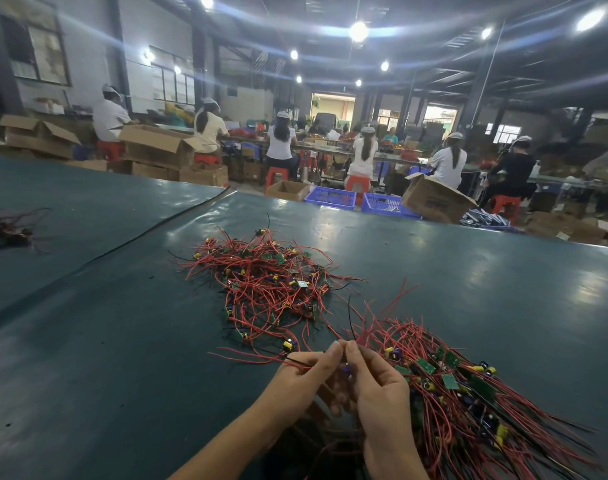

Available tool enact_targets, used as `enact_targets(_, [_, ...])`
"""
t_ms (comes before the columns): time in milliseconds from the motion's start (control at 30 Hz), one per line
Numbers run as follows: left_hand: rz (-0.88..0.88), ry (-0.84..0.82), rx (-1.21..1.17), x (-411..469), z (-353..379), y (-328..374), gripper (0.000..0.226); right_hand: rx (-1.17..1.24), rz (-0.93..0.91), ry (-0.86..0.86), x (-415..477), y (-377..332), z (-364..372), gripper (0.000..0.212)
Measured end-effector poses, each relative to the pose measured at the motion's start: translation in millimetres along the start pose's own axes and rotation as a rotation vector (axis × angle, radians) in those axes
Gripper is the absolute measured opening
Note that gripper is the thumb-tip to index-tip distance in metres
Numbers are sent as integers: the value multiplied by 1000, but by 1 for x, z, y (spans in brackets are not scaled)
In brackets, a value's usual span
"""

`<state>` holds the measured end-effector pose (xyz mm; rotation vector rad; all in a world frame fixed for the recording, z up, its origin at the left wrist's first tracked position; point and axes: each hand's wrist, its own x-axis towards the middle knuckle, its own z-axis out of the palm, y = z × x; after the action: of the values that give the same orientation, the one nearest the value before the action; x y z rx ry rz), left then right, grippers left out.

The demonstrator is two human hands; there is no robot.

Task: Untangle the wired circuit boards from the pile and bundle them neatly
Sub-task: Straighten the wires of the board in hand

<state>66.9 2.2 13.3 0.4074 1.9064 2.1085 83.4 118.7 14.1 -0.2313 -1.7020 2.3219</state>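
A tangled pile of small green circuit boards with red and black wires (268,275) lies in the middle of the dark green table (469,271). To the right, close to me, a second heap of boards (462,393) lies with its wires mostly running the same way. My left hand (302,379) pinches a red and a black wire that lead left across the table. My right hand (378,386) pinches wires at the fingertips, touching the left hand, beside the second heap. A small board hangs between my palms, mostly hidden.
Another small wire bundle (4,230) lies at the far left of the table. Beyond the table's far edge stand blue crates (330,197), cardboard boxes (434,199) and red stools, with several seated workers facing away at long benches.
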Motion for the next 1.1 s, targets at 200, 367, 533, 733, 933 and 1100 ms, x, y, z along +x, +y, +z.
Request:
enact_targets(200, [120, 76, -51, 0, 2, 6, 39, 111, 82, 109, -2, -7, 3, 14])
enact_targets(367, [162, 21, 27, -5, 6, 13, 39, 211, 122, 282, 7, -14, -17, 8])
enact_targets(533, [169, 19, 13, -6, 1, 18, 38, 391, 74, 316, 15, -22, -32, 8])
enact_targets(733, [146, 28, -2, -4, 3, 17, 38, 172, 46, 197, 11, -14, -20, 23])
enact_targets(933, [127, 21, 30, -3, 3, 14, 37, -2, 53, 53, 2, -7, -4, 16])
enact_targets(1100, [121, 17, -28, -2, -7, 16, 37, 178, 24, 256, 10, -18, -26, 19])
